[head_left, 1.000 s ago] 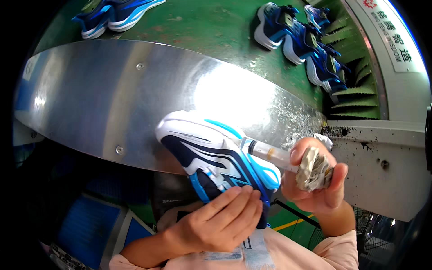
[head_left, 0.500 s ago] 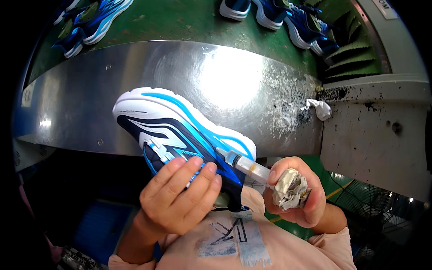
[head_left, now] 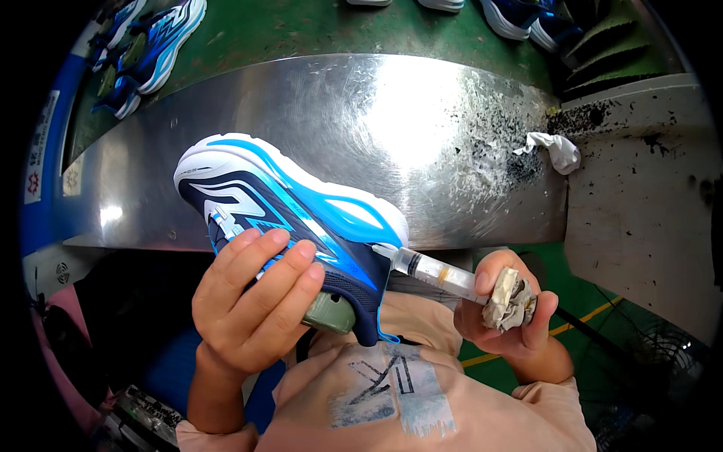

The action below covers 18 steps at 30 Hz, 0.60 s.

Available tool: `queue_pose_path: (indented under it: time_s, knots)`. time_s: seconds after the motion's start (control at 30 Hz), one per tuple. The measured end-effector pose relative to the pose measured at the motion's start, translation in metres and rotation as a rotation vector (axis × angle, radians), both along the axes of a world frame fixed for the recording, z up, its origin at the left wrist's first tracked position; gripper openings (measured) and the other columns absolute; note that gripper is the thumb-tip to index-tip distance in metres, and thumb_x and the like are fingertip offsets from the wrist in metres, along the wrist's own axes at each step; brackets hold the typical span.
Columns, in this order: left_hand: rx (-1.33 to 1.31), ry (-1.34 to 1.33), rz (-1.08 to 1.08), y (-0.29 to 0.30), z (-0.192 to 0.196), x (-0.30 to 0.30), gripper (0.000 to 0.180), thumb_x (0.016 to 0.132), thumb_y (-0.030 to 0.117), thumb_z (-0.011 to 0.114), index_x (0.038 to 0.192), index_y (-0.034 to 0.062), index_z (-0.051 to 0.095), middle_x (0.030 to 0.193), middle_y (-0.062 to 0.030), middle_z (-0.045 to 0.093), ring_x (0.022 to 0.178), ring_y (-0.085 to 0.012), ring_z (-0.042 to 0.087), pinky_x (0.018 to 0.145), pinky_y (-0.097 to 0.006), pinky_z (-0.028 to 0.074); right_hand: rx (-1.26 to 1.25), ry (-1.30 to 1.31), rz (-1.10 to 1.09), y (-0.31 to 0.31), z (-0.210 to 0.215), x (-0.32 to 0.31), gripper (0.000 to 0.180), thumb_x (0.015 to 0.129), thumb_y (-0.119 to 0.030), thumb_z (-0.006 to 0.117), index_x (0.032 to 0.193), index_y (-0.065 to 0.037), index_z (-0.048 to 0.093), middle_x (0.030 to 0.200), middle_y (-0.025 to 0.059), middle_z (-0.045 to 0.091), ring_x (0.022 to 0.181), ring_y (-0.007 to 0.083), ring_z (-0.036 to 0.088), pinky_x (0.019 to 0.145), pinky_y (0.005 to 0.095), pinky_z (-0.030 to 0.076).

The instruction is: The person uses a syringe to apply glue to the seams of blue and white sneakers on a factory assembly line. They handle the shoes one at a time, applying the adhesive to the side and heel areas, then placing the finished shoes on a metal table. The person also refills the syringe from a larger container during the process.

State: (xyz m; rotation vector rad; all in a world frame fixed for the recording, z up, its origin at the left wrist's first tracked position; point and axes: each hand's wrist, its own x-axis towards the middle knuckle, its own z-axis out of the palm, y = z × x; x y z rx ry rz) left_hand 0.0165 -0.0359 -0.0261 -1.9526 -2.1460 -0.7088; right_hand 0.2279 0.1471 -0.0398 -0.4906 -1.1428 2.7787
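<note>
A navy, white and bright blue running shoe (head_left: 301, 203) is held on its side, its white sole edge turned up and away from me. My left hand (head_left: 256, 301) grips it over the lace side, fingers closed on the upper. Inside the shoe's opening sits a green shoe last (head_left: 330, 312). My right hand (head_left: 508, 305) is closed around a clear syringe (head_left: 440, 273), its plunger end wrapped in crumpled, dirty material (head_left: 510, 301). The syringe's pale tip meets the seam between upper and sole near the heel.
A metal ledge (head_left: 279, 98) lies beyond the shoe, with dried residue on its right side. Crumpled white tissue (head_left: 556, 151) lies at its right end. Behind it, a green conveyor belt (head_left: 286, 30) carries several similar shoes (head_left: 169, 45). A grey metal panel (head_left: 640, 203) stands at right.
The shoe and my left hand have shifted a little left. The syringe tip has moved along the seam toward the heel. More of the green last shows now.
</note>
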Motion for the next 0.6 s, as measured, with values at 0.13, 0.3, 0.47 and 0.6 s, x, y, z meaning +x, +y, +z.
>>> queue_pose_path:
  time_s: [0.13,0.3,0.47,0.6]
  knots:
    - [-0.088,-0.001,-0.017,0.009,0.012,-0.003,0.027,0.074,0.016,0.064,0.096,0.0023,0.069,0.102,-0.0121,0.069,0.097,-0.0311,0.065,0.088,-0.044,0.052,-0.073,0.034,-0.040,0.005,-0.013,0.004,0.087,0.079,-0.071,0.053,0.120,0.005,0.042,0.072,0.0040,0.053,0.060,0.0069,0.045,0.056,0.0202,0.038]
    - [-0.188,-0.004,-0.094,0.019,0.020,-0.011,0.045,0.065,0.016,0.067,0.105,-0.0035,0.064,0.108,-0.0184,0.066,0.104,-0.0375,0.062,0.094,-0.049,0.047,-0.095,0.011,-0.036,0.008,-0.019,0.011,0.088,0.079,-0.070,0.054,0.122,0.005,0.042,0.077,0.0035,0.054,0.061,0.0066,0.046,0.057,0.0211,0.040]
    - [-0.228,0.034,-0.117,0.044,0.026,-0.019,0.042,0.066,0.017,0.073,0.103,-0.0014,0.066,0.103,-0.0154,0.067,0.099,-0.0351,0.063,0.089,-0.045,0.050,-0.196,0.032,-0.093,-0.001,-0.022,0.015,0.081,0.081,-0.066,0.056,0.128,-0.001,0.041,0.099,0.0049,0.050,0.078,0.0064,0.045,0.066,0.0211,0.041]
    - [-0.314,0.077,-0.243,0.076,0.033,-0.036,0.059,0.060,0.033,0.080,0.105,-0.0026,0.064,0.098,-0.0149,0.066,0.093,-0.0341,0.062,0.082,-0.042,0.051,-0.227,0.035,-0.285,-0.014,-0.020,0.004,0.080,0.082,-0.067,0.055,0.121,0.001,0.038,0.075,0.0039,0.047,0.058,0.0062,0.038,0.052,0.0194,0.030]
